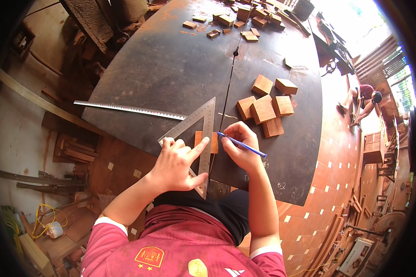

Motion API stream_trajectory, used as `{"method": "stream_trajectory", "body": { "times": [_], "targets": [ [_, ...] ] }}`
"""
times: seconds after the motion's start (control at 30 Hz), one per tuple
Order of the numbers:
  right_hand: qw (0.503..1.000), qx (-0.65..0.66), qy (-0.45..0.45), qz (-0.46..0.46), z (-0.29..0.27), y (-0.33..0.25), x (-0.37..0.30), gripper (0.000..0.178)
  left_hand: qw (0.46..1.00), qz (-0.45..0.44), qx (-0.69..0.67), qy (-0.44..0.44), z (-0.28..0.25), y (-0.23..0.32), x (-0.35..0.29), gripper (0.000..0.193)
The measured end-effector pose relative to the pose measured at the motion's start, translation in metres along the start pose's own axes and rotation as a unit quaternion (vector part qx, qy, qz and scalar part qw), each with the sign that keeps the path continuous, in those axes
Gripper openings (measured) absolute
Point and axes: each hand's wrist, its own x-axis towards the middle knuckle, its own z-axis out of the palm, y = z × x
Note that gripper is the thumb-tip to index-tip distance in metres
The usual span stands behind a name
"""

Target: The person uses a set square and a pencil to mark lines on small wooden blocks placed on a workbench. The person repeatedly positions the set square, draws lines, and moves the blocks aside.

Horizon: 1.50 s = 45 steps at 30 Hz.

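Observation:
My left hand point(176, 165) holds a metal set square point(208, 121) down over a small wooden block point(214, 146), its index finger and thumb stretched out along one arm of the square. Most of that block is covered by the square and the fingers. In my right hand point(243, 159) is a blue pen point(249, 147), pinched between thumb and fingers, its tip close to the block's right side. A long steel ruler point(129, 109) lies on the dark table to the left, one end near the square. Several wooden blocks point(263, 110) sit in a cluster beyond my right hand.
The dark tabletop point(171, 64) has a seam running away from me. More small blocks point(226, 20) lie scattered at its far end. On the tiled floor point(319, 180) to the right, a co-worker point(366, 94) bends over. Stacked wood pieces point(78, 150) stand left.

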Motion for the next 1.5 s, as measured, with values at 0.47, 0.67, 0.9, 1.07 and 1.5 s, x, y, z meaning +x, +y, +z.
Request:
{"method": "stream_trajectory", "body": {
  "times": [0.47, 0.67, 0.9, 1.07, 1.5],
  "targets": [
    [1.0, 0.017, -0.004, 0.01, 0.007, 0.009, 0.002, 0.01, 1.0, -0.006, 0.008, -0.019, 0.0, 0.002, 0.001, 0.093],
    [1.0, 0.003, 0.006, -0.005, 0.01, 0.008, 0.002, 0.009, 1.0, 0.008, 0.004, 0.009, 0.003, 0.0, 0.001, 0.096],
    [0.999, -0.012, 0.018, -0.024, 0.012, 0.008, 0.003, 0.006, 1.0, -0.007, 0.014, -0.026, -0.001, 0.002, 0.002, 0.093],
    [0.999, -0.026, 0.021, -0.024, 0.013, 0.008, 0.002, 0.006, 0.999, -0.011, 0.013, -0.03, -0.001, 0.002, 0.002, 0.093],
    [0.998, -0.054, 0.019, -0.036, 0.013, 0.003, 0.002, 0.006, 1.0, -0.001, 0.007, -0.002, 0.003, 0.002, 0.002, 0.095]
  ]
}}
